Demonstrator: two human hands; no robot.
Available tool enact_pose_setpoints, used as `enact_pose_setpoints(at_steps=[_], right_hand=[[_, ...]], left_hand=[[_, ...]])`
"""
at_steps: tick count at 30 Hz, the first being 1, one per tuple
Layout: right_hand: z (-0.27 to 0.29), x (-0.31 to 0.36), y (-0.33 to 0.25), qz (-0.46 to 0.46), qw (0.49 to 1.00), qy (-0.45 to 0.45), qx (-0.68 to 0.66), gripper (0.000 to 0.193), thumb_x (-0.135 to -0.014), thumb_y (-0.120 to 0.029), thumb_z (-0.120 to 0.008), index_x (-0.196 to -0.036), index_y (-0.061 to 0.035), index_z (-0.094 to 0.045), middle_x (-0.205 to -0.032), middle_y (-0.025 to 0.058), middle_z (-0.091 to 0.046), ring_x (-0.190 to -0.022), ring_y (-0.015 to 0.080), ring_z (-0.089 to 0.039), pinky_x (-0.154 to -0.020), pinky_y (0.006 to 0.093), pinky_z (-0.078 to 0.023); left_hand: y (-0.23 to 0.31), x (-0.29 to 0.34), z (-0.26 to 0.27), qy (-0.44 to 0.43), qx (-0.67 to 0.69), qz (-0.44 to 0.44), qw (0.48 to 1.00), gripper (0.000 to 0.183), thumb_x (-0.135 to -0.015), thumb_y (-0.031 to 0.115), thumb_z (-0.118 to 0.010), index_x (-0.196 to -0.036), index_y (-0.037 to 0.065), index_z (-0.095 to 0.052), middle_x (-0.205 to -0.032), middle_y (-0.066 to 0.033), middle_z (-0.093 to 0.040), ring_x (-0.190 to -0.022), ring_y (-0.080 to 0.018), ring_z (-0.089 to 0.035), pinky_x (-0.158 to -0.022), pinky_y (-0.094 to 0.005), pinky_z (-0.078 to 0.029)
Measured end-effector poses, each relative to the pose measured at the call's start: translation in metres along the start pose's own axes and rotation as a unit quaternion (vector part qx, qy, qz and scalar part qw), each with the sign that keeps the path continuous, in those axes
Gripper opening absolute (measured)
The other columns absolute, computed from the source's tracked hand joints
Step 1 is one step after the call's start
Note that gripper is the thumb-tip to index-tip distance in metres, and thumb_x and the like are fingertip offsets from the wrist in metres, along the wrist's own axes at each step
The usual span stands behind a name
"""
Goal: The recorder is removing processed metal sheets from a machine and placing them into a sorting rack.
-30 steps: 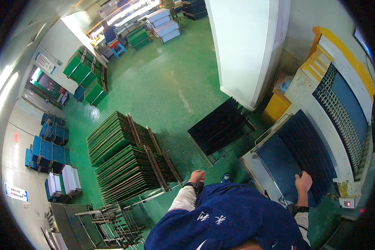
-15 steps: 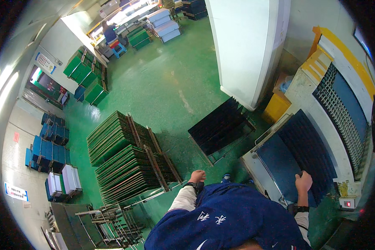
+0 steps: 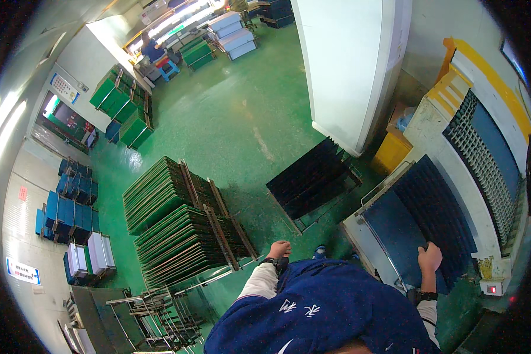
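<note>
Blue tray [image 3: 419, 227] sits where it was, right hand [image 3: 429, 258] still flat on it (open); left hand [image 3: 279, 249] loosely curled, empty, unmoved

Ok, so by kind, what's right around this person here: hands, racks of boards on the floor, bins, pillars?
Hands: 2, left hand and right hand
Rack of green boards: 1
Rack of black boards: 1
Yellow bin: 1
White pillar: 1
Total: 6
</note>
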State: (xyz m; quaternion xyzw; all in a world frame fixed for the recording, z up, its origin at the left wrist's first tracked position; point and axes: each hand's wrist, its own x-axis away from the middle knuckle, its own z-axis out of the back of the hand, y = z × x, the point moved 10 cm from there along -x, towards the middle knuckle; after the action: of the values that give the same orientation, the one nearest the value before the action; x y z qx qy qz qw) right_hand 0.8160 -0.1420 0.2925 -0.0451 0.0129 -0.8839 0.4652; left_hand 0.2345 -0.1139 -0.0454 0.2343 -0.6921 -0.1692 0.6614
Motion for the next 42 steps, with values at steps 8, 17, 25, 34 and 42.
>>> enact_pose_setpoints(at_steps=[8, 17, 25, 34, 42], right_hand=[[-0.004, -0.001, 0.006, -0.001, 1.000, 0.014, -0.001, 0.037, -0.065, -0.024, -0.069, -0.095, -0.0026, -0.060, -0.088, 0.0175, -0.061, -0.083, 0.0331, -0.058, -0.073, 0.0417, -0.045], [-0.002, 0.000, 0.001, 0.014, 1.000, 0.014, 0.011, 0.040, -0.066, -0.025, -0.069, -0.096, -0.0019, -0.059, -0.088, 0.0176, -0.061, -0.083, 0.0339, -0.058, -0.073, 0.0419, -0.045], [0.002, 0.002, -0.001, 0.001, 1.000, 0.005, 0.009, 0.037, -0.066, -0.024, -0.069, -0.094, -0.0015, -0.060, -0.086, 0.0175, -0.061, -0.083, 0.0337, -0.058, -0.073, 0.0417, -0.045], [-0.001, 0.001, 0.001, -0.003, 1.000, 0.011, 0.016, 0.038, -0.066, -0.025, -0.069, -0.095, -0.0016, -0.060, -0.086, 0.0173, -0.061, -0.082, 0.0333, -0.058, -0.073, 0.0413, -0.045], [-0.002, 0.001, 0.001, -0.009, 1.000, -0.002, 0.021, 0.039, -0.066, -0.024, -0.068, -0.096, -0.0017, -0.059, -0.088, 0.0172, -0.061, -0.084, 0.0327, -0.058, -0.074, 0.0412, -0.045]], left_hand=[[0.000, -0.006, -0.005, -0.022, -0.029, 0.009, 0.999, 0.037, -0.083, 0.024, -0.055, -0.114, 0.006, -0.048, -0.094, -0.0082, -0.058, -0.069, -0.0225, -0.060, -0.053, -0.0332, -0.050], [0.002, -0.002, -0.005, -0.018, -0.032, 0.008, 0.999, 0.038, -0.083, 0.024, -0.056, -0.115, 0.006, -0.047, -0.094, -0.0082, -0.057, -0.067, -0.0216, -0.059, -0.053, -0.0331, -0.050], [0.009, 0.010, -0.007, 0.025, 0.034, 0.007, 0.999, 0.022, -0.080, 0.012, -0.055, -0.100, 0.004, -0.054, -0.071, -0.0056, -0.054, -0.051, -0.0154, -0.050, -0.039, -0.0263, -0.037], [0.015, 0.019, -0.007, 0.027, 0.023, -0.004, 0.999, 0.024, -0.080, 0.011, -0.055, -0.102, 0.001, -0.054, -0.076, -0.0084, -0.055, -0.051, -0.0154, -0.050, -0.040, -0.0263, -0.038], [0.013, 0.013, -0.004, 0.029, 0.007, -0.005, 1.000, 0.026, -0.079, 0.014, -0.056, -0.103, 0.002, -0.055, -0.080, -0.0092, -0.058, -0.053, -0.0170, -0.053, -0.041, -0.0276, -0.042]])
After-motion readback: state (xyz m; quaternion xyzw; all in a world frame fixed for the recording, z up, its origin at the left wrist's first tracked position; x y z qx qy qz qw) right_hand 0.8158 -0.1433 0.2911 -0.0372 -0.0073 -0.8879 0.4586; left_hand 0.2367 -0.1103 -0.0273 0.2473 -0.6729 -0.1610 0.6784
